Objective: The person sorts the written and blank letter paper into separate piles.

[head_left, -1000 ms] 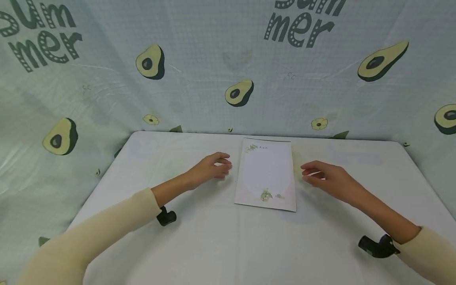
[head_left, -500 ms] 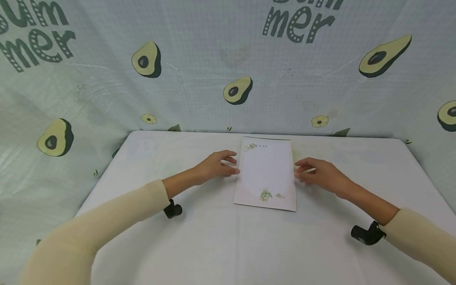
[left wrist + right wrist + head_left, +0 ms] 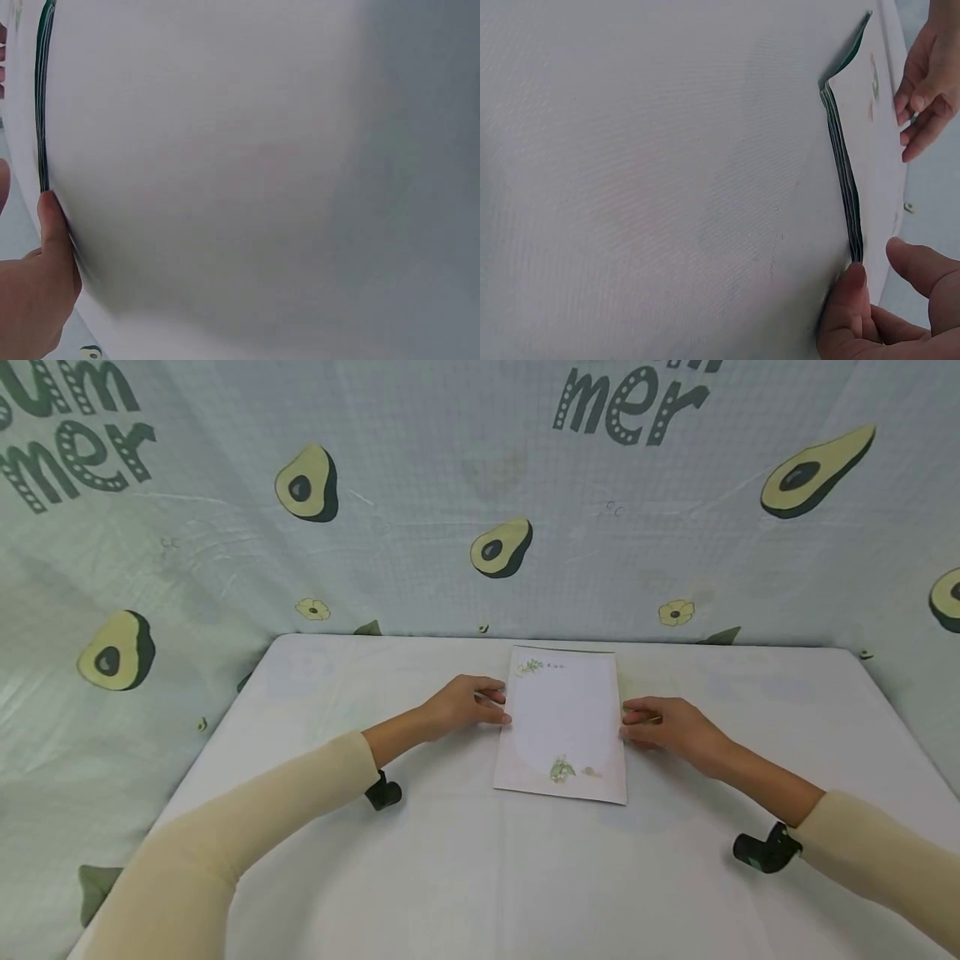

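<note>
A pale rectangular pad, printed with small green sprigs of flowers, lies flat near the middle of the table. Its side shows several thin dark green layers in the right wrist view, with one corner lifting. My left hand is at its left edge, the thumb tip overlapping the top. At the opposite edge, the fingertips of my right hand meet the side. In the right wrist view, a finger touches the layered edge while the thumb stands apart. The left wrist view shows a finger against the other edge.
A white cloth covers the table. Behind it hangs a pale curtain printed with avocados and lettering. Small black cameras sit under both beige sleeves.
Both hands have moved inward, from beside the pad to its left and right edges. The pad keeps its place on the table.
</note>
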`<state>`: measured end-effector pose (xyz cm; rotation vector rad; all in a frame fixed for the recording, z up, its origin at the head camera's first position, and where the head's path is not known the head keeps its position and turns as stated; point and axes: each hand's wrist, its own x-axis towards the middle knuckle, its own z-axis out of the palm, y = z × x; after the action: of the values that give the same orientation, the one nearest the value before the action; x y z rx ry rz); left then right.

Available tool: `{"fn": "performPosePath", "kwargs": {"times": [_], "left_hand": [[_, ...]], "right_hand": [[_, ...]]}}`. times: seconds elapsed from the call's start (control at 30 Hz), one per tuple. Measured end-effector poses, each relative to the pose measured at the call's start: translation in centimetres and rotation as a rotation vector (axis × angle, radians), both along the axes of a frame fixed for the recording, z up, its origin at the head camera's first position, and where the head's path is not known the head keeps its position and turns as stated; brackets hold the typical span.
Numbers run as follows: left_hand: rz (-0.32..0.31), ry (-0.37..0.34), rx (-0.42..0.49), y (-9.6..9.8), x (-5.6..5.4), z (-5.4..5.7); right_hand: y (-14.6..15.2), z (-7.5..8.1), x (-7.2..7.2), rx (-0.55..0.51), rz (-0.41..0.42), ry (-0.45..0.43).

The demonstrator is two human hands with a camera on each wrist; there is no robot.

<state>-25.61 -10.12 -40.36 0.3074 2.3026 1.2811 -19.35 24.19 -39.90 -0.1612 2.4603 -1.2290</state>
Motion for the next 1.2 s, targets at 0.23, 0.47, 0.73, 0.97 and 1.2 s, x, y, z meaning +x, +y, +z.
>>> {"fn": "performPosePath", "kwargs": {"times": [0.23, 0.47, 0.73, 0.97, 1.2], "left_hand": [[0.027, -0.010, 0.023, 0.2, -0.1, -0.2], [0.042, -0.050, 0.064, 0.2, 0.1, -0.2], [0.021, -0.035, 0.099, 0.1, 0.3, -0.3], [0.017, -0.004, 0.141, 0.0, 0.6, -0.6], [0.053, -0.014, 0.218, -0.2, 1.0, -1.0]], "right_hand": [[-0.1, -0.1, -0.1, 0.006, 0.004, 0.001], [-0.2, 0.3, 0.3, 0.036, 0.023, 0.042], [-0.3, 0.0, 0.6, 0.070, 0.022, 0.094], [-0.4, -0.6, 0.8, 0.094, 0.002, 0.171], [-0.7, -1.2, 1.0, 0.099, 0.000, 0.275]]}}
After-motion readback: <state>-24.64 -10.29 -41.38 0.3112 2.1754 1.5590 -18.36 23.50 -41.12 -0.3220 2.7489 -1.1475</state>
